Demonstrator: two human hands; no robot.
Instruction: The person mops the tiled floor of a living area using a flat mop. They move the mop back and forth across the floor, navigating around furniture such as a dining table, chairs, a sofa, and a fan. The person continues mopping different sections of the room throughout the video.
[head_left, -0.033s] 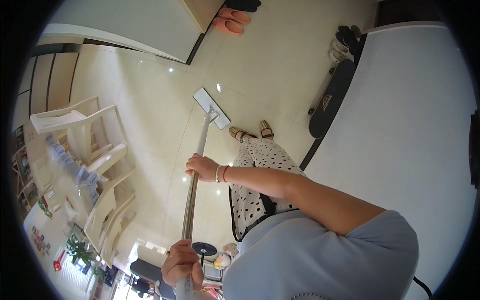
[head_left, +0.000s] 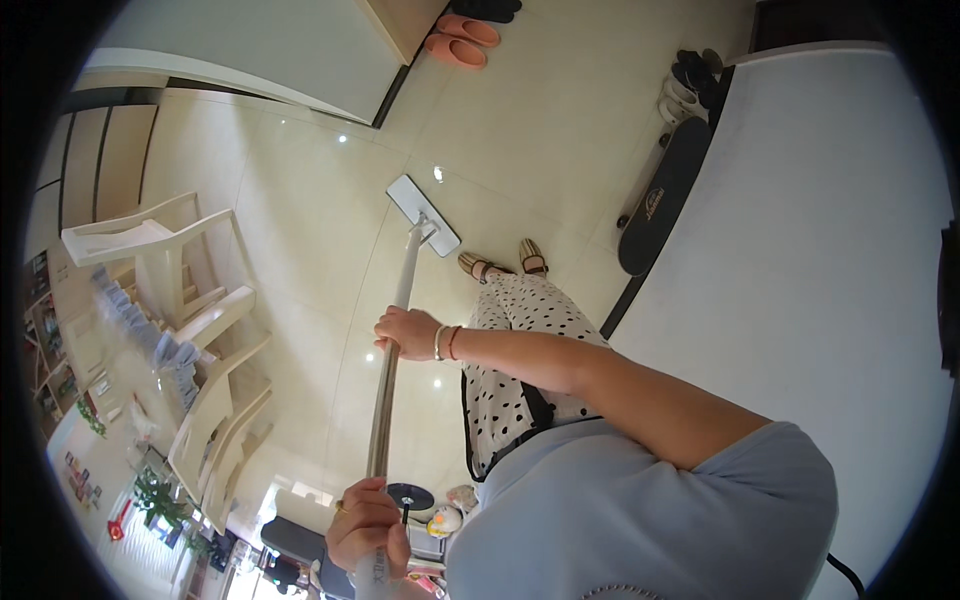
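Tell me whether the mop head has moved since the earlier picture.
No: the mop head shows no visible shift either way against the orange slippers.

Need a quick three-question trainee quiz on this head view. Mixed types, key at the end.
1. Multiple choice: what do the left hand and the right hand both grip?
a) a broom
b) a mop pole
c) a skateboard

2. True or false: the left hand is nearer the mop head than the right hand is.

3. Short answer: what colour are the slippers beside the black footwear at the top of the picture?

Key:
1. b
2. False; the right hand is nearer.
3. Orange
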